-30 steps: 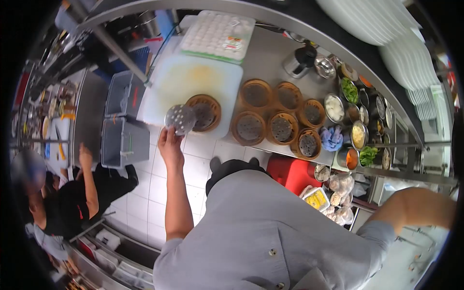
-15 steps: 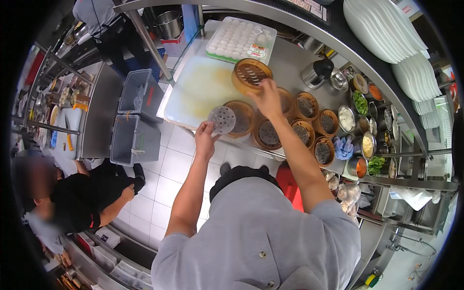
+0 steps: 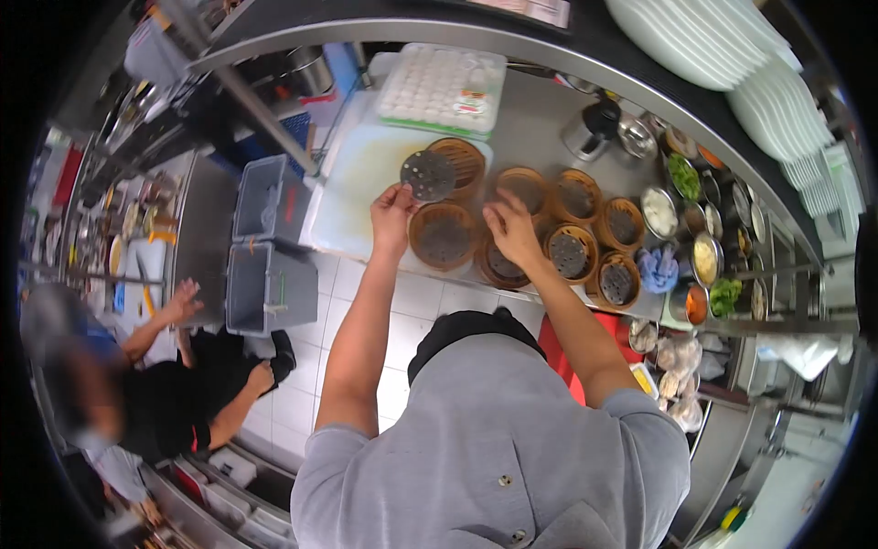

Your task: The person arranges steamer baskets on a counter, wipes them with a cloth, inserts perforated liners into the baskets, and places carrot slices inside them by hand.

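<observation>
My left hand [image 3: 391, 220] pinches the edge of a round, perforated steamer liner [image 3: 428, 176]. The disc overlaps part of a slatted bamboo steamer basket [image 3: 468, 165] on the white cutting board [image 3: 352, 188]. My right hand [image 3: 514, 231] hovers among the baskets with loosely bent fingers and nothing visible in them. Just right of my left hand stands a lined bamboo basket [image 3: 444, 236]. Several more baskets, such as one lined basket [image 3: 576, 196], are grouped to the right, and my right hand partly covers one lower basket [image 3: 501, 265].
An egg tray [image 3: 439, 91] sits behind the board. A metal jug [image 3: 593, 128], bowls of chopped food [image 3: 658, 210] and a blue cloth [image 3: 658, 268] lie rightward. White plates [image 3: 704, 46] rest on an overhead shelf. Grey bins [image 3: 272, 284] and a seated person [image 3: 165, 393] are leftward.
My right hand has let go of the slatted basket, now resting on the board, and moved down toward the other baskets. My left hand has raised the liner up to that basket.
</observation>
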Tool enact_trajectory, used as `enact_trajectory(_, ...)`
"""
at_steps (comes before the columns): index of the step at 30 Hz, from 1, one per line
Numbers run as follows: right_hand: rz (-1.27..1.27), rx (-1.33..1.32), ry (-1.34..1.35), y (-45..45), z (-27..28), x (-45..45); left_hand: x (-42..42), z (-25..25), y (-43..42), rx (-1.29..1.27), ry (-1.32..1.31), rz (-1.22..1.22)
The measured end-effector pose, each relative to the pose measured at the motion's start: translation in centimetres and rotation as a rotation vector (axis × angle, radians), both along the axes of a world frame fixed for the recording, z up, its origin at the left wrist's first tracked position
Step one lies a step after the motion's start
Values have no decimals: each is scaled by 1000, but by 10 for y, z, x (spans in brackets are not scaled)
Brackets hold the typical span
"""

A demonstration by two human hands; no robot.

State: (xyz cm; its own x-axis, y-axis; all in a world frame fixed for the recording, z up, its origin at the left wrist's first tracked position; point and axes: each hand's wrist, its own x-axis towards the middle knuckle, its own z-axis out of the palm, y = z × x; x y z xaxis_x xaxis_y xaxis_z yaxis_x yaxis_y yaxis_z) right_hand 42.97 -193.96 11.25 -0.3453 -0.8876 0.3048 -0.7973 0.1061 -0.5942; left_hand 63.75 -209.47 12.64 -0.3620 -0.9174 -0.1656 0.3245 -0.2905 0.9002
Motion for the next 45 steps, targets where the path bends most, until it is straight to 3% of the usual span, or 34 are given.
enact_trajectory(2,-35,-1,-246,32,13,-2,-25,-7,-19,-4,-20,-34)
enact_trajectory(6,-145,-72,-131,110,10,-14,-64,-34,-37,-186,-296,47)
enact_trajectory(8,-221,-51,-126,144,5,-19,-61,-40,-38,-571,-819,211)
enact_trajectory(10,-312,-39,-123,187,2,-22,-48,-44,-38,-1003,-776,-77)
enact_trajectory(12,-424,-24,-163,215,13,-23,-38,-42,-30,-1072,-808,-326)
enact_trajectory(14,-487,-30,-119,242,8,-34,-41,-45,-28,-938,-802,-382)
enact_trajectory(18,-552,-41,-77,278,26,-80,-48,-38,-17,-1125,-944,-368)
enact_trajectory(21,-822,1,-19,318,43,-144,-48,-37,-10,-1080,-952,-314)
enact_trajectory(23,-1027,-5,134,357,40,-203,-46,-23,11,-1178,-1023,-117)
enact_trajectory(24,-1222,104,13,379,26,-241,-50,-8,29,-1187,-1028,-122)
enact_trajectory(26,-1211,119,153,423,9,-293,-54,17,63,-728,-817,-122)
enact_trajectory(29,-1098,369,-57,455,-25,-348,-51,6,84,-857,-721,-123)
enact_trajectory(30,-1096,373,-67,448,-16,-343,-53,10,97,-877,-705,-135)
enact_trajectory(32,-1097,672,-24,429,2,-337,-59,21,118,-814,-709,-149)
enact_trajectory(38,-1059,723,-44,428,-38,-361,-77,34,158,-983,-770,-173)
enact_trajectory(42,-1037,679,-96,427,-32,-363,-92,41,185,-774,-686,-182)
enact_trajectory(45,-982,638,-145,429,-44,-370,-110,44,198,-861,-670,-211)
